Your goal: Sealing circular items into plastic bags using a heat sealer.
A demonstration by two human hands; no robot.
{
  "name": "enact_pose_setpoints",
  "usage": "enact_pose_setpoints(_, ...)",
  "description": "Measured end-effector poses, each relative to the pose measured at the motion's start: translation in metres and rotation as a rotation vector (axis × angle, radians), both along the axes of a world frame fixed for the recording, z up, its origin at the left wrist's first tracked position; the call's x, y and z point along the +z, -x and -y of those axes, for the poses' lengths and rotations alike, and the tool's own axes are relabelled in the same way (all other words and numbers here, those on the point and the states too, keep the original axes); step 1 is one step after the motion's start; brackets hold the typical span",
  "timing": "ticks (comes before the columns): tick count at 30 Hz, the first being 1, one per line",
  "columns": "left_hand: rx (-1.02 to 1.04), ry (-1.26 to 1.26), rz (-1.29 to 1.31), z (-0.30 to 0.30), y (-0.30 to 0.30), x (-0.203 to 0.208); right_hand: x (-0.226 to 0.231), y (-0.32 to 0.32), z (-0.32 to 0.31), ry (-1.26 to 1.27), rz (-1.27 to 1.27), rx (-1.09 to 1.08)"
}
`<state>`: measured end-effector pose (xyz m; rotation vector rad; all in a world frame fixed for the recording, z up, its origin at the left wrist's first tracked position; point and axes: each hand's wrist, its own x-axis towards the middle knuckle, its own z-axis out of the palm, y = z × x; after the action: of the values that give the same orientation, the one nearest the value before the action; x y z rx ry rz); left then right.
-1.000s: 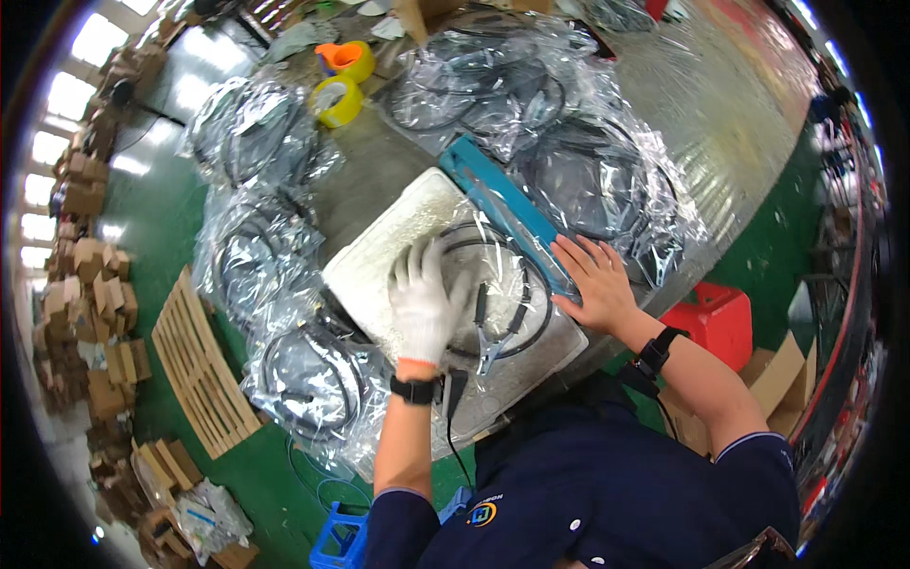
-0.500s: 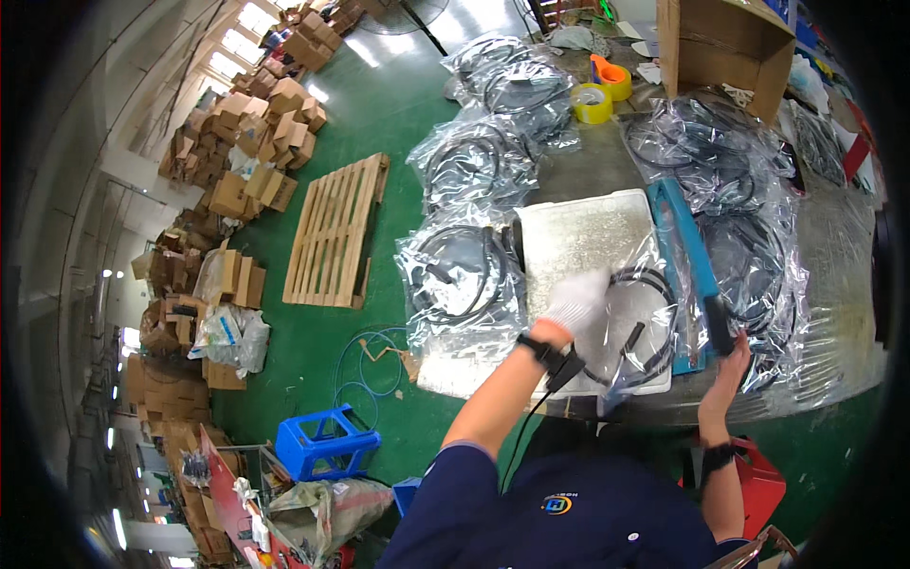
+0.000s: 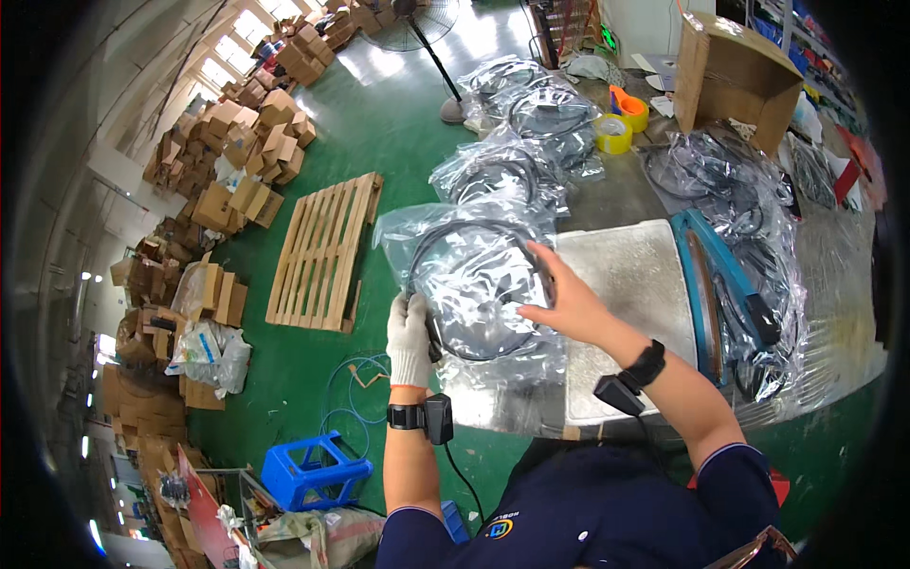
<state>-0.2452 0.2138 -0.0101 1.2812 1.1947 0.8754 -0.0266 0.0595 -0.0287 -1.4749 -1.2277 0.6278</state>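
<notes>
A black coiled cable in a clear plastic bag (image 3: 479,356) lies over the left part of the table, tilted and overlapping the bagged cables behind it. My left hand (image 3: 409,339), in a white glove, is closed on the left edge of this coil and bag. At the coil's right side, my bare right hand (image 3: 569,302) is spread with thumb and fingers apart; whether its fingertips touch the plastic I cannot tell. To the right, a white board (image 3: 626,275) lies next to a blue bar sealer (image 3: 700,294) with a black-ended arm.
More bagged cables (image 3: 498,175) lie along the table's left edge, and others (image 3: 720,180) behind the sealer. Yellow tape rolls (image 3: 614,135) and an open carton (image 3: 735,76) stand at the back. A wooden pallet (image 3: 324,251) and a blue stool (image 3: 313,471) are on the green floor.
The bagged coiled cable has moved left, off the white board, with my left hand. My right hand has left the sealer's arm and come over to the coil's right side.
</notes>
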Motion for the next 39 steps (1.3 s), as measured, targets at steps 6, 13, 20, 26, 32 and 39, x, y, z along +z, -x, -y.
enact_pose_setpoints(6,-0.490,-0.144,-1.082,-0.047,0.041,-0.055,-0.052,0.012,-0.056,0.691,0.639,0.034)
enact_pose_setpoints(13,-0.484,-0.785,-0.864,-0.095,0.007,-0.060,-0.071,0.035,-0.116,0.144,0.817,-0.055)
enact_pose_setpoints(20,-0.814,-0.936,-0.821,-0.113,-0.042,-0.081,-0.108,0.018,-0.118,0.323,0.921,-0.120)
enact_pose_setpoints(26,-0.759,-0.992,-0.821,-0.101,-0.054,-0.085,-0.098,0.021,-0.110,0.398,0.785,-0.134)
enact_pose_setpoints(32,-0.749,-1.051,-0.918,-0.093,-0.058,-0.085,-0.099,0.026,-0.109,0.409,0.811,-0.157)
enact_pose_setpoints(39,-0.596,-1.028,-0.765,-0.077,-0.023,-0.091,-0.115,0.034,-0.100,0.348,0.830,-0.194)
